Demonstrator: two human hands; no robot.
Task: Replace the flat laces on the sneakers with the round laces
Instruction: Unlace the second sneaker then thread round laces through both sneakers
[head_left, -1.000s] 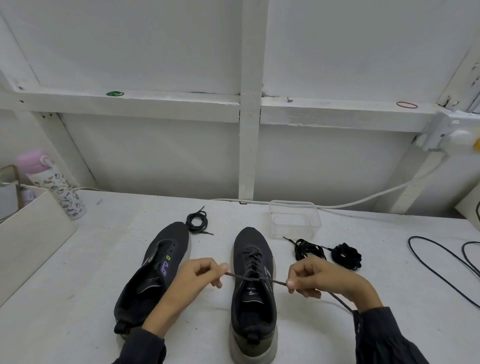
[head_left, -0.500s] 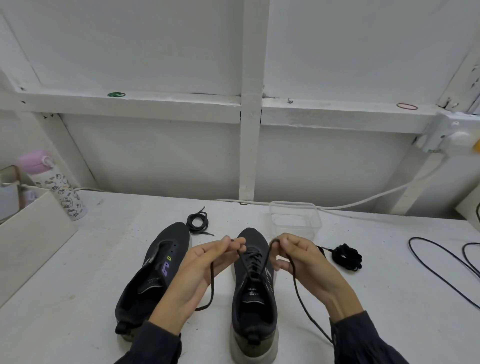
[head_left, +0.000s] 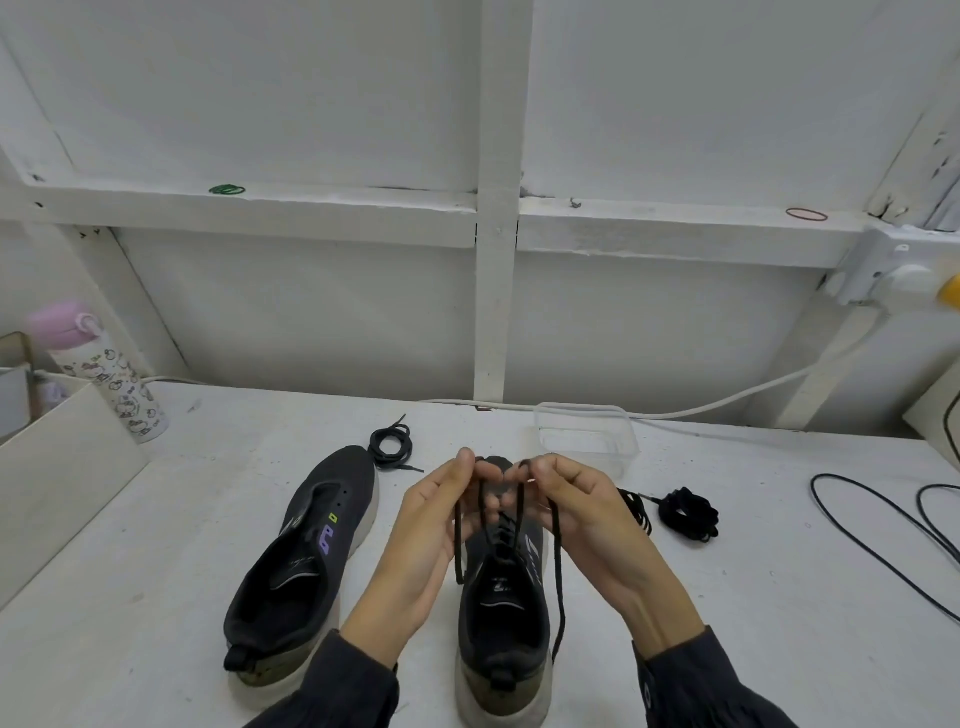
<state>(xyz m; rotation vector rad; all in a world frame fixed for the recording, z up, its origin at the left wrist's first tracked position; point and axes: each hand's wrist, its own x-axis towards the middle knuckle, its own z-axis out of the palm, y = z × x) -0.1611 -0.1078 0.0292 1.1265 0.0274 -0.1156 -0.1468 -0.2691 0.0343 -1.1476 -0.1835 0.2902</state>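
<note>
Two dark sneakers stand on the white table. The left sneaker has bare eyelets. The right sneaker carries a dark round lace through its eyelets. My left hand and my right hand are raised together above that shoe's toe, each pinching one end of the lace. The loose ends hang down beside the shoe. A coiled black lace lies behind the left sneaker. Two black lace bundles lie to the right, the nearer one partly hidden by my right hand.
A clear plastic tub stands behind the right sneaker. A patterned bottle with a pink lid is at far left by a white box. Black cables loop at the right, and a white cable runs along the wall.
My hands went from pulling the lace ends apart sideways to lifting them up and bringing them together over the toe of the right sneaker.
</note>
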